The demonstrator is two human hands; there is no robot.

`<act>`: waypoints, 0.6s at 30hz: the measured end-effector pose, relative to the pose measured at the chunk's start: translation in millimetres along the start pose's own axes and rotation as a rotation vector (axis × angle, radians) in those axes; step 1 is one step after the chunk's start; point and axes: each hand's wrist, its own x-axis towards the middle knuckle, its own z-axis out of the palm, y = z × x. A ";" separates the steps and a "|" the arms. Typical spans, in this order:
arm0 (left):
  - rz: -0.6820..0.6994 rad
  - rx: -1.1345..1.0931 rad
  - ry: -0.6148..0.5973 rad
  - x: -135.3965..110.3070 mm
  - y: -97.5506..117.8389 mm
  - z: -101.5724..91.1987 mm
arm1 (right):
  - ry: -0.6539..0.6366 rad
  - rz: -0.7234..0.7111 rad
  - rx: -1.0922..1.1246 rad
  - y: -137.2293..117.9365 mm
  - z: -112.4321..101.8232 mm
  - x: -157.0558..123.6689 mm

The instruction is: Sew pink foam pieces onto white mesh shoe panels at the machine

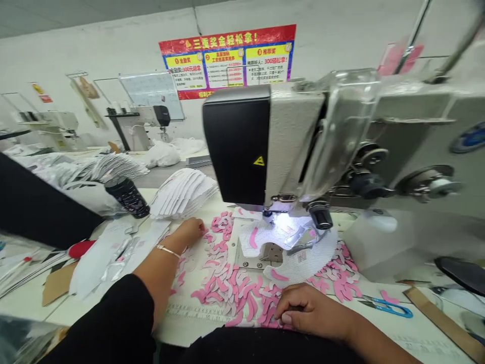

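A white mesh shoe piece (303, 260) with pink trims lies under the presser foot (282, 222) of the sewing machine (303, 141), lit by its lamp. Many small pink curved pieces (231, 288) are scattered on the table in front of the machine. My left hand (191, 230) reaches out to the far edge of the pink pieces, fingers curled down onto them, a thin bracelet on the wrist. My right hand (306, 311) rests at the near edge of the pile, fingers pinched on the pink pieces.
A fanned stack of white cut pieces (184, 192) and a dark spray can (127, 196) lie at the left. More white pieces (109, 253) lie beside my left arm. Blue-handled snips (390, 306) sit at the right. Other sewing machines (147, 124) stand behind.
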 end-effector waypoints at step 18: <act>0.617 -0.616 0.137 -176.0 90.7 -39.2 | 0.258 0.017 -0.150 -69.0 -5.8 9.2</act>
